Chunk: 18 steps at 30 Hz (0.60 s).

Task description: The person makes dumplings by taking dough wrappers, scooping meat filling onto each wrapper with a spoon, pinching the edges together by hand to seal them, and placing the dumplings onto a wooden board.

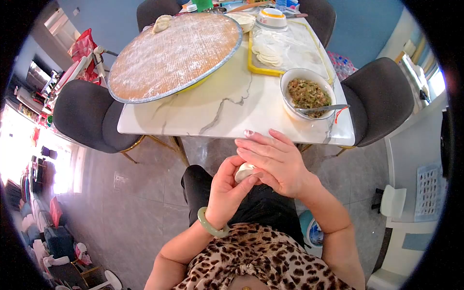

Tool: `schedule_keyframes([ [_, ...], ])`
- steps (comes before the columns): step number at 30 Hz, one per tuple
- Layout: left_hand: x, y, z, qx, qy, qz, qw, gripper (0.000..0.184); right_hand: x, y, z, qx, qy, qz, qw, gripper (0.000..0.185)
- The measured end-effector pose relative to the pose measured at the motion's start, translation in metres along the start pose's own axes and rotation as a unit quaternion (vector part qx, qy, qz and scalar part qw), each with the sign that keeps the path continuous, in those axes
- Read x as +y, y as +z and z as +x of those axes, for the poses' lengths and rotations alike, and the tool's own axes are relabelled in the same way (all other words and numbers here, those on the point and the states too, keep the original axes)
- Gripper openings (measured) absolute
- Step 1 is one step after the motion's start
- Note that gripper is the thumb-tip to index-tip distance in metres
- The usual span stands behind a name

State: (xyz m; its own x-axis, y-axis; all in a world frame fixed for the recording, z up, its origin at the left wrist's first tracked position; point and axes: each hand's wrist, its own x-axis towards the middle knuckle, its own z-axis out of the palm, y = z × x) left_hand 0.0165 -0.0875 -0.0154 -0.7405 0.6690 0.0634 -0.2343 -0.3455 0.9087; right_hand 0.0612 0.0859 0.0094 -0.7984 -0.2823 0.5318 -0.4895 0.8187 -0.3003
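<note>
A small white dumpling (244, 172) is held between my two hands above my lap. My left hand (228, 183), with a pale green bangle on its wrist, has its thumb and fingers closed around the dumpling's left side. My right hand (276, 162) presses its thumb against the dumpling's right side, while its other fingers stretch out over the top. Beyond my hands, a white bowl (286, 102) of chopped filling (308, 96) stands near the table's front right, with a metal utensil (325, 108) resting in it.
A large round floured tray (176, 55) covers the table's left, with shaped dumplings (162, 23) at its far edge. Flat dough wrappers (267, 55) lie on a yellow-rimmed board (266, 71). The white table (193, 121) has dark chairs (379, 101) around it.
</note>
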Motion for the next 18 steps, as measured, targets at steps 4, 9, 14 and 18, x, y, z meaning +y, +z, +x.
schedule_keyframes([
  [4, 0.003, -0.004, 0.005, -0.021, -0.004, 0.005, 1.000, 0.034, -0.010, -0.003, 0.010, 0.013, 0.102, 0.123, 0.987, 0.050],
  [9, 0.005, -0.001, 0.005, -0.028, -0.006, 0.021, 0.999, 0.033, 0.001, -0.009, 0.012, -0.059, -0.019, -0.036, 0.997, 0.063],
  [14, 0.003, -0.003, 0.007, -0.015, -0.007, 0.017, 1.000, 0.035, 0.008, 0.001, 0.010, -0.038, -0.009, 0.033, 0.999, 0.066],
  [18, 0.006, -0.003, 0.014, -0.012, -0.014, 0.057, 0.998, 0.035, 0.002, 0.029, 0.007, 0.046, 0.124, 0.383, 0.914, 0.062],
])
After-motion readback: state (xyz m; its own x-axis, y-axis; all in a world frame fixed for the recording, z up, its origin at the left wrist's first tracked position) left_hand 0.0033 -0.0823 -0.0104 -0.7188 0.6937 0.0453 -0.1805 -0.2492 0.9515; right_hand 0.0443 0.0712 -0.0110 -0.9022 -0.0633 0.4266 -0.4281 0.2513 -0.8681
